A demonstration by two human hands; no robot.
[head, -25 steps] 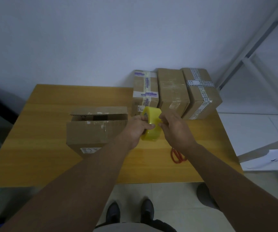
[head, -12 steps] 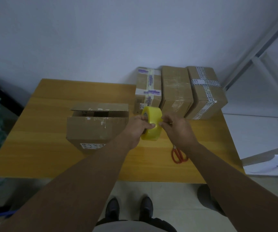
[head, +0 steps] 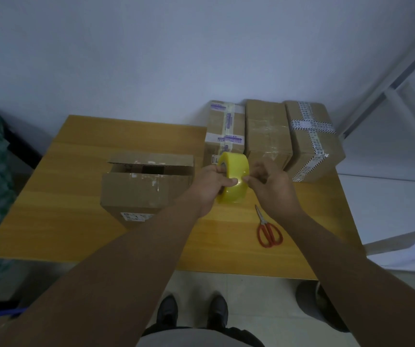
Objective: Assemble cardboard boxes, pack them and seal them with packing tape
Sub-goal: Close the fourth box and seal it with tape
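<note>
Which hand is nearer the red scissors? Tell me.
Right. The right hand hovers just beyond the scissors, picking at the tape roll; the left hand grips it farther left.

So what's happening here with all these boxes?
A person is packing boxes. Their left hand grips a roll of yellow tape above the wooden table, while the right hand picks at its surface, probably hunting for the loose end. An open box waits on the left; three taped boxes stand at the back, red scissors lie nearby.
</note>
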